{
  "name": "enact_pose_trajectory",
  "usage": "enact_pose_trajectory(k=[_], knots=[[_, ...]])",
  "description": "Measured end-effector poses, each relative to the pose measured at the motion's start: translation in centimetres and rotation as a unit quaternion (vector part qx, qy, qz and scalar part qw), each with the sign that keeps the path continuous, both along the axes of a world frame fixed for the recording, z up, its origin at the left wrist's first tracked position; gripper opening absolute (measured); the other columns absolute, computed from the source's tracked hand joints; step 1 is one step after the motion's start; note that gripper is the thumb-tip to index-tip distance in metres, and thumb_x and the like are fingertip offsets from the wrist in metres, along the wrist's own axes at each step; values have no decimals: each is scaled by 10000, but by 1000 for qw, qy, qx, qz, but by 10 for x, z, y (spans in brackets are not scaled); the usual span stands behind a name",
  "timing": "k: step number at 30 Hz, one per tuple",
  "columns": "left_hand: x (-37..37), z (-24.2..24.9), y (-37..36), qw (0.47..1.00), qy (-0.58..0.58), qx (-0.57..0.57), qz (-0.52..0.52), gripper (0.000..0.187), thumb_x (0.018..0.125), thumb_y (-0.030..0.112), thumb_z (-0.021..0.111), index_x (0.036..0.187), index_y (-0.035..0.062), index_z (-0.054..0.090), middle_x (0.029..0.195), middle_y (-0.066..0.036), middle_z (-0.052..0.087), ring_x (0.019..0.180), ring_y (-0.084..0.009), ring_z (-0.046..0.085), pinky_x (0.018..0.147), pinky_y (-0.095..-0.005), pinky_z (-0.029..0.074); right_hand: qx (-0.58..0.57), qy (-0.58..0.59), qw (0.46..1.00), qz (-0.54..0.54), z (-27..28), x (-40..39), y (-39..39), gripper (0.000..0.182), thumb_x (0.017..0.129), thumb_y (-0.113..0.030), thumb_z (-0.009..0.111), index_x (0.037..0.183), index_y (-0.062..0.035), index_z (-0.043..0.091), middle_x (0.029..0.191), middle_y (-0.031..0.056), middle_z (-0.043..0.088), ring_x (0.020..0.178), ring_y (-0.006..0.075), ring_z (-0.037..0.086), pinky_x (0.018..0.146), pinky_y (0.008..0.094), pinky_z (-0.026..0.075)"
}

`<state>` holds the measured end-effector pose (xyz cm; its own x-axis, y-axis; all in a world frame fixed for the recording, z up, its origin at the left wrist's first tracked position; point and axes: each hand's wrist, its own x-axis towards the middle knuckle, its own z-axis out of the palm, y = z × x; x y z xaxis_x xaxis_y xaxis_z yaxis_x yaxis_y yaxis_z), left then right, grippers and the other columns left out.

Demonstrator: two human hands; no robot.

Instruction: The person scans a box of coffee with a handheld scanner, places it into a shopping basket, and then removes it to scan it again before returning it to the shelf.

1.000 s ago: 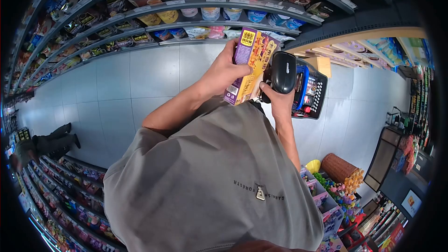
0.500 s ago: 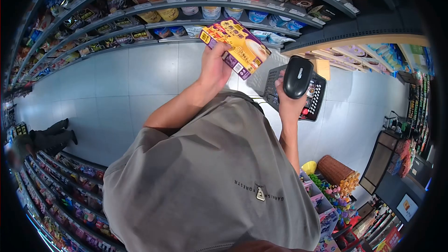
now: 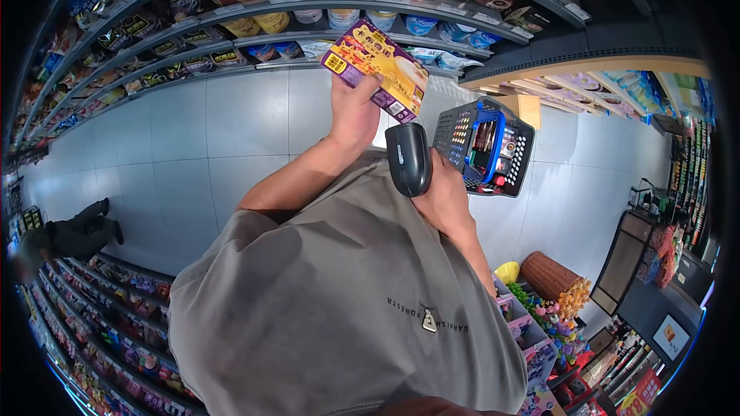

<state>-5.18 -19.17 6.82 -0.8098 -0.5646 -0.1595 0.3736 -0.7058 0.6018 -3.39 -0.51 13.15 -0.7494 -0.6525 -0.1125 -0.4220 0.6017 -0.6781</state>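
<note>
A yellow and purple box of cappuccino coffee [image 3: 381, 62] is gripped by my left hand [image 3: 356, 115], thumb across its side. The printed front, with a picture of a cup, faces up, and a barcode shows on the edge nearest me. My right hand [image 3: 443, 192] is wrapped round the handle of a black barcode scanner [image 3: 408, 160], its grip mostly hidden beneath the scanner head. That head sits just below the box's barcode corner, close in front of my shirt.
On the floor to the right stands a dark shopping basket [image 3: 526, 150] with a blue handle and goods inside. Shelves [image 3: 231, 11] of packets and cups curve across the far side. A person [image 3: 77, 231] is at the left aisle. A wicker basket [image 3: 551, 276] lies at lower right.
My right hand has brought the scanner left and toward me, up to the box, uncovering the shopping basket. The box has shifted slightly left and tilted.
</note>
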Motion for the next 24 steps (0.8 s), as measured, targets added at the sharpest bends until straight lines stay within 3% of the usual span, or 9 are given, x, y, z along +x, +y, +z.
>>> enact_pose_trajectory(k=[3, 8, 10, 11, 13, 14, 17, 18, 24], knots=[[1, 6, 2, 1000, -9, 17, -3, 504, 782, -121, 518, 1249, 32, 405, 1167, -104, 563, 1074, -225, 581, 956, -367, 463, 2, -5, 1000, -2, -1, -1, -3, 319, 740, -108, 692, 971, 9, 507, 856, 237, 606, 804, 446, 606, 697, 509, 481], [4, 6, 1, 1000, -14, 6, -7, 519, 771, -124, 497, 1262, 19, 404, 1177, -117, 570, 1082, -232, 590, 959, -374, 469, -19, -18, 1000, -16, 0, 3, -2, 325, 742, -102, 689, 998, 16, 527, 893, 261, 621, 846, 458, 607, 723, 493, 494], [5, 7, -4, 1000, -19, -2, -8, 525, 765, -122, 488, 1265, 15, 406, 1182, -122, 573, 1086, -236, 594, 959, -378, 473, -67, -22, 993, -93, -1, 6, -3, 435, 720, -65, 753, 1098, 41, 566, 960, 204, 667, 863, 320, 672, 743, 370, 514], [5, 7, -6, 1000, -17, 15, -18, 536, 751, -119, 472, 1266, 12, 408, 1187, -127, 576, 1090, -242, 596, 959, -381, 476, -69, -22, 993, -92, -4, 5, -3, 435, 720, -65, 753, 1098, 41, 566, 960, 204, 667, 863, 320, 672, 743, 370, 514], [9, 7, -9, 999, -17, 33, -30, 547, 736, -115, 457, 1267, 10, 411, 1191, -132, 579, 1094, -248, 599, 959, -383, 480, -179, -55, 958, -216, -18, 5, -1, 363, 747, -120, 793, 1024, 21, 604, 908, 157, 682, 799, 217, 663, 724, 329, 509], [11, 8, -9, 998, -23, 39, -32, 558, 713, -110, 445, 1259, 2, 421, 1199, -139, 582, 1102, -265, 596, 975, -395, 476, -252, -66, 931, -257, -27, 2, -2, 351, 727, -121, 832, 970, 19, 621, 873, 78, 672, 759, 122, 606, 701, 280, 488], [13, 6, -13, 998, -33, 49, -22, 569, 660, -89, 437, 1225, -23, 451, 1192, -154, 594, 1094, -286, 602, 992, -407, 469, -288, -84, 887, -351, -36, -13, -2, 300, 749, -87, 808, 954, 28, 621, 836, 33, 645, 735, 114, 586, 688, 273, 480], [15, 0, -17, 998, -16, 49, -44, 559, 650, -80, 443, 1207, -30, 466, 1175, -153, 603, 1091, -283, 603, 996, -407, 466, -258, -123, 895, -343, -35, -17, 2, 501, 815, 21, 690, 1286, 23, 519, 1221, 132, 626, 1050, 168, 605, 869, 290, 501], [15, 2, -36, 980, 9, 57, -190, 598, 629, -69, 418, 1225, -46, 461, 1159, -167, 624, 1039, -268, 640, 937, -386, 511, -325, -95, 884, -322, -42, -37, 11, 473, 836, 25, 660, 1288, 28, 519, 1229, 128, 628, 1064, 167, 599, 880, 282, 489]])
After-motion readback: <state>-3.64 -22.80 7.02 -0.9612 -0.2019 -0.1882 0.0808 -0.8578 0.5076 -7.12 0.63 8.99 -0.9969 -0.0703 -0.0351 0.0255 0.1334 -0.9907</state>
